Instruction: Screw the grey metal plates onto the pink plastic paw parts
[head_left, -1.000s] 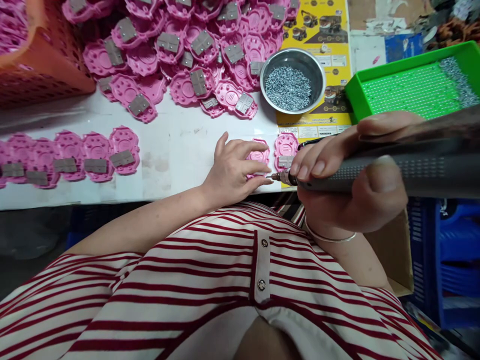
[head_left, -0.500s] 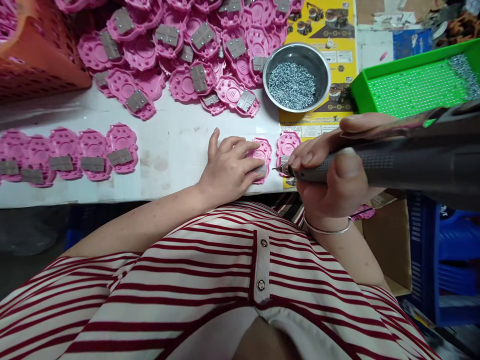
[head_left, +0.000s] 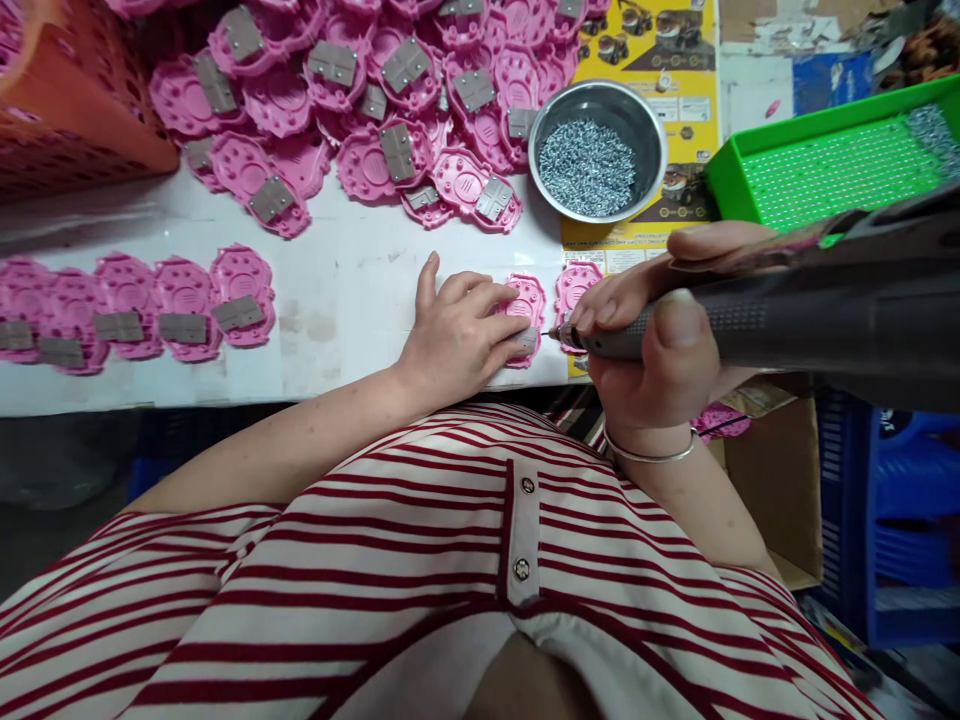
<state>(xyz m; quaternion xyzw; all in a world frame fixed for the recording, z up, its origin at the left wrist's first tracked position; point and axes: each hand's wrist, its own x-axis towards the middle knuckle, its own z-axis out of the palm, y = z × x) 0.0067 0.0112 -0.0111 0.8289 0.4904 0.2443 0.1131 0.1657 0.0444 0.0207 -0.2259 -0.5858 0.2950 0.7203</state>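
My left hand (head_left: 461, 335) lies on the table with its fingertips pressing a pink plastic part (head_left: 527, 292) that carries a grey plate; the fingers hide part of it. Wrapped round a dark electric screwdriver (head_left: 675, 325), my right hand (head_left: 652, 350) holds the tool nearly level, its thin bit pointing left. The tip reaches the right edge of the grey plate by my left fingers; whether it touches a screw is too small to tell. A second pink part (head_left: 576, 285) lies just to the right, partly covered by my right fingers.
Pink parts with grey plates are heaped (head_left: 375, 110) at the back, and several lie in a row (head_left: 180, 300) at left. A metal bowl (head_left: 649, 185) holds small screws. Nearby are a green tray (head_left: 757, 205), an orange basket (head_left: 82, 90) and a cardboard box (head_left: 787, 490).
My right hand and the screwdriver have shifted slightly left, bringing the bit closer to the grey plate. My left hand stays in place on the pink part.
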